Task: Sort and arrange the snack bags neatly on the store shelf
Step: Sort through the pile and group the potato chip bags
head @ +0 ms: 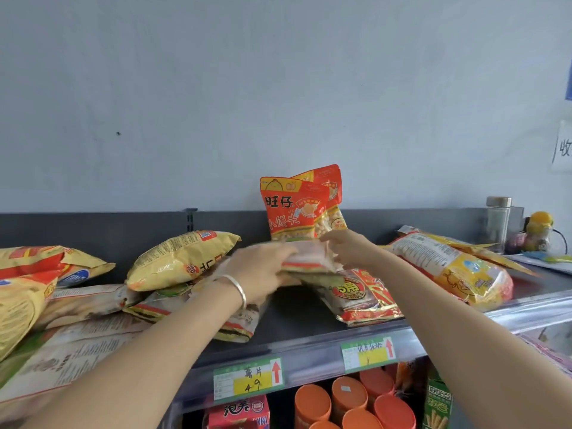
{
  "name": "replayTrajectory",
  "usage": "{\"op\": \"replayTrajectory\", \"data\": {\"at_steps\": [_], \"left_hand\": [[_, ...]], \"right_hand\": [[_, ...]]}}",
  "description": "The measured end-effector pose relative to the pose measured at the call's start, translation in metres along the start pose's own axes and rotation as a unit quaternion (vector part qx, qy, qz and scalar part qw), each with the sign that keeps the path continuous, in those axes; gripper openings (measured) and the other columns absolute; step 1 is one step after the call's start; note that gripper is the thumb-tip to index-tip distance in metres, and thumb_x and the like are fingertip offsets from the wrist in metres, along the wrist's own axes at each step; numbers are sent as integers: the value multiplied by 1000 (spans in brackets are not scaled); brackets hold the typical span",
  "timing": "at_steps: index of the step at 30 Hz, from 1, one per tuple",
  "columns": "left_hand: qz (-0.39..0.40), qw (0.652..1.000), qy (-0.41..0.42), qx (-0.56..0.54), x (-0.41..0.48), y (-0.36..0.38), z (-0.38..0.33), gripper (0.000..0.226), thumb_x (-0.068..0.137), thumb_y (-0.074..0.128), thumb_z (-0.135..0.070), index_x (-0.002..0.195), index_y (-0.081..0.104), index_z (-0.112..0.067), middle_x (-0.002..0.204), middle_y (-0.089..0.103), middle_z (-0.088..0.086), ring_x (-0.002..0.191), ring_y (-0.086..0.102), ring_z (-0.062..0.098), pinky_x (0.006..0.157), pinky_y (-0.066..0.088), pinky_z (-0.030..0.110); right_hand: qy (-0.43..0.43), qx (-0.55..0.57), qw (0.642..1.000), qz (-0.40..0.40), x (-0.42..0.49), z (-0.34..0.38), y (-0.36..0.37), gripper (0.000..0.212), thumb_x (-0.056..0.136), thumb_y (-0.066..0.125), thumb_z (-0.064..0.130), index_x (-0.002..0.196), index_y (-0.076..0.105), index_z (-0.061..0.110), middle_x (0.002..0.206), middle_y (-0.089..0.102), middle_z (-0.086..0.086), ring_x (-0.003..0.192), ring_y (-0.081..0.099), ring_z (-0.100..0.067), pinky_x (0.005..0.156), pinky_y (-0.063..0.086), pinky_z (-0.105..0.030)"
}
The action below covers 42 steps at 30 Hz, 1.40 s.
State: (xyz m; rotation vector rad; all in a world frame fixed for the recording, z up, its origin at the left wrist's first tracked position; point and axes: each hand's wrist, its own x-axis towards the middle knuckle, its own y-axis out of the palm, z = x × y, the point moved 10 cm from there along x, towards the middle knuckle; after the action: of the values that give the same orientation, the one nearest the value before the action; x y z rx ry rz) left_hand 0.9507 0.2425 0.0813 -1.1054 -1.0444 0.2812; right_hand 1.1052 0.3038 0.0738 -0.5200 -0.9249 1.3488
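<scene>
Canisters with orange lids sit closest, down on the lower tier, with a red box to their left and a green box to their right. Just above, a price tag and a second tag hang on the lip of the shelf, each with a red arrow.

Both bare forearms reach up over that lip, and there's a silver bracelet on the left wrist. The left hand grips a flat bag at its left end, fingers wrapped round it, though blur smears the detail. The right hand meets it from the other side, fingertips pinching the bag's right edge.

That bag, pale with red and green stripes, is held level just above mid-shelf. Under it a red-and-gold bag lies flat beneath the right forearm. Left of the hands, a puffy yellow bag rests on a heap of pale bags. On the right, a yellow-and-white bag lies on its back.

Further back, two red bags stand upright against the dark back panel, one tucked behind the other. At far right stand a jar and a yellow toy. Behind everything is a pale wall, with a paper note at its right edge.
</scene>
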Motion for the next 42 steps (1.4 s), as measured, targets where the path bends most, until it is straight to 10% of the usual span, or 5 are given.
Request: {"op": "replayTrajectory", "data": {"at_steps": [3, 9, 18, 37, 42], "left_hand": [[-97, 992, -77, -30, 3, -35, 22, 31, 91, 55, -33, 122, 55, -35, 111, 67, -8, 94, 63, 18, 69, 51, 28], [-151, 966, -102, -182, 0, -72, 36, 43, 84, 68, -27, 126, 59, -25, 116, 67, 0, 108, 61, 23, 90, 47, 32], [-391, 892, -175, -145, -57, -168, 57, 52, 89, 60, -16, 137, 41, -19, 132, 51, 6, 121, 48, 21, 98, 41, 31], [-32, 846, -500, 184, -253, -131, 193, 74, 79, 64, -48, 140, 24, -39, 151, 20, 4, 138, 20, 32, 105, 25, 54], [-5, 857, -503, 113, -273, -117, 228, 89, 81, 61, -50, 145, 0, -40, 145, 31, 8, 116, 51, 35, 86, 46, 49]], "right_hand": [[-43, -2, 999, 3, -6, -2, -6, 69, 88, 38, -7, 145, 33, 31, 149, 37, -12, 80, 63, -20, 48, 42, -18], [-164, -158, 964, -138, -21, 41, -36, 101, 72, 79, 43, 149, 15, 36, 155, 27, -1, 142, 24, -29, 110, 24, -56], [-241, 37, 953, -178, -49, 101, -64, 41, 70, 73, 46, 86, 48, 17, 69, 56, 1, 62, 52, -19, 53, 39, -35], [-129, 217, 965, -78, -48, 212, 65, 46, 84, 61, 50, 115, 36, 26, 86, 54, 4, 77, 59, -19, 72, 55, -41], [-97, 193, 975, -54, -36, 235, 98, 58, 89, 57, 44, 135, 31, 21, 98, 52, -3, 70, 55, -16, 62, 51, -36]]}}
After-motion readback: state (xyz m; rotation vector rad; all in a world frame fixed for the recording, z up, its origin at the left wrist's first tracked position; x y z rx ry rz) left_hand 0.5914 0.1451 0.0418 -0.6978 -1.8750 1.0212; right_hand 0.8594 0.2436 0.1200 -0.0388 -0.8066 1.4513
